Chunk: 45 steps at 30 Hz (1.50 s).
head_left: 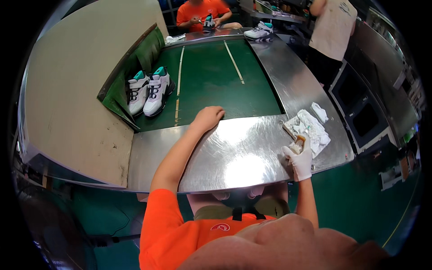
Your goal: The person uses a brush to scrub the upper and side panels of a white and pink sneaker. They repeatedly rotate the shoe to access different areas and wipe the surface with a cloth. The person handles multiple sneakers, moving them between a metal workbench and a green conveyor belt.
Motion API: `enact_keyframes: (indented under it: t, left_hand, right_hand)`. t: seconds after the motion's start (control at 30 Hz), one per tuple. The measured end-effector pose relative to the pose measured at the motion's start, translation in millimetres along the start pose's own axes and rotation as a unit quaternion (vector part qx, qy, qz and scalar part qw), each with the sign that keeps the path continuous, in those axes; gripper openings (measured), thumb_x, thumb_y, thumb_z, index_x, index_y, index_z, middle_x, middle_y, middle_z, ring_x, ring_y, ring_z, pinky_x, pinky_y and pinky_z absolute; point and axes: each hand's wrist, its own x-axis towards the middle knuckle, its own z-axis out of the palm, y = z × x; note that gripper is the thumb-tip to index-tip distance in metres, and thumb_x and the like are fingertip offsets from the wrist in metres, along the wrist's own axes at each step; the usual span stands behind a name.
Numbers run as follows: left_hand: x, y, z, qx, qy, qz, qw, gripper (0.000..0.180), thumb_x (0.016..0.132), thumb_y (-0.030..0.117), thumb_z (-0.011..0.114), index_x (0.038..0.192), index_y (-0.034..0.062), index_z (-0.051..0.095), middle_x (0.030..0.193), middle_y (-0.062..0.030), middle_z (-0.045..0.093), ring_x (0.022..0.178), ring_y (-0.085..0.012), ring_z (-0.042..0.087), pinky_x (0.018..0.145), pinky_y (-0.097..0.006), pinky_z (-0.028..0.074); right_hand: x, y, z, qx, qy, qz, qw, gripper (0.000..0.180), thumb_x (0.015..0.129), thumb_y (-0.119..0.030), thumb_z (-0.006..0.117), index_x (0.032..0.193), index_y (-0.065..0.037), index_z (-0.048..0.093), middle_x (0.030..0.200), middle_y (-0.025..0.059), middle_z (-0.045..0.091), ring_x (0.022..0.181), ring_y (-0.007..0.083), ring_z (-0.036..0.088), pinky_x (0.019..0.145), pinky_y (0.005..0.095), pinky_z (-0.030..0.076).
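- The fingers of the right hand (300,158), in a white glove, are curled shut around a small brownish applicator (299,145), at the right of centre in the frame.
- The fingers of the left hand (209,117) are bare, loosely folded under and holding nothing; the hand rests where the steel desk (234,153) meets the green conveyor belt (211,76).
- The applicator lies right in the right hand's grip. Its tip points up and left towards a heap of white rags (310,128) that it touches or very nearly touches. Its long axis seems to run from lower right to upper left, though it is too small to be sure.
- A slim metal tool (288,131) lies beside the rags on their left edge, just above the gloved hand.
- The pair of white sneakers (149,92) with teal linings stands on the belt at the left of the frame, toes towards the viewer, long axes running up and down the picture. The left hand is much the nearer; the right is well apart.
- A beige panel (67,90) with a green padded edge closes off the belt's left side, just beside the sneakers.
- At the top of the frame a person in an orange shirt (198,11) handles a shoe, and another white sneaker (259,31) sits at the belt's far right corner.
- A person in a pale shirt (330,27) stands at upper right.
- No labels or signs show clearly.
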Motion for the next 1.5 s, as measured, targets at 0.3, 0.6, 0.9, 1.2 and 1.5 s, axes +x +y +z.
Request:
enact_keyframes:
  t: [0.3, 0.6, 0.9, 1.2, 1.5]
  left_hand:
    - [-1.2, 1.7, -9.7, -0.029, -0.038, -0.076, 0.996, 0.030, 0.088, 0.032, 0.056, 0.101, 0.0073, 0.068, 0.095, -0.0175, 0.069, 0.093, -0.0353, 0.064, 0.082, -0.043, 0.050]
    - [0.6, -3.8, -4.5, -0.026, -0.027, -0.068, 0.997, 0.030, 0.089, 0.032, 0.057, 0.102, 0.0064, 0.067, 0.092, -0.0170, 0.069, 0.089, -0.0344, 0.065, 0.078, -0.040, 0.050]
    - [0.7, 0.3, -6.4, -0.020, -0.038, -0.081, 0.996, 0.031, 0.089, 0.033, 0.056, 0.101, 0.0067, 0.067, 0.095, -0.0173, 0.069, 0.092, -0.0356, 0.064, 0.081, -0.043, 0.050]
    - [2.1, -3.7, -4.3, -0.012, -0.037, -0.074, 0.996, 0.031, 0.089, 0.034, 0.056, 0.101, 0.0074, 0.067, 0.094, -0.0175, 0.069, 0.092, -0.0357, 0.064, 0.082, -0.043, 0.050]
    - [0.8, -2.0, -5.9, -0.012, -0.038, -0.082, 0.996, 0.032, 0.089, 0.034, 0.056, 0.102, 0.0076, 0.067, 0.096, -0.0173, 0.069, 0.093, -0.0355, 0.064, 0.083, -0.043, 0.049]
  right_hand:
    - [1.0, 6.5, -1.7, 0.029, -0.010, -0.003, 1.000, 0.053, 0.072, -0.004, 0.077, 0.117, -0.007, 0.049, 0.083, 0.0036, 0.056, 0.060, 0.0091, 0.056, 0.046, 0.0216, 0.045]
    - [-0.9, 0.5, 1.2, 0.049, -0.005, 0.005, 0.999, 0.056, 0.072, -0.001, 0.076, 0.119, -0.007, 0.047, 0.082, 0.0028, 0.055, 0.058, 0.0096, 0.055, 0.044, 0.0201, 0.043]
    - [-1.3, -0.1, 1.5, 0.055, -0.002, 0.003, 0.998, 0.056, 0.072, 0.001, 0.074, 0.119, -0.007, 0.047, 0.083, 0.0030, 0.055, 0.059, 0.0094, 0.055, 0.046, 0.0206, 0.044]
    - [-1.4, -0.7, 1.4, 0.057, -0.006, 0.002, 0.998, 0.056, 0.072, 0.002, 0.074, 0.119, -0.008, 0.047, 0.085, 0.0017, 0.053, 0.063, 0.0083, 0.053, 0.052, 0.0214, 0.046]
    - [-0.8, 3.8, 1.9, 0.064, -0.004, -0.016, 0.998, 0.055, 0.072, 0.003, 0.075, 0.119, -0.007, 0.047, 0.084, 0.0015, 0.053, 0.062, 0.0080, 0.053, 0.052, 0.0207, 0.045]
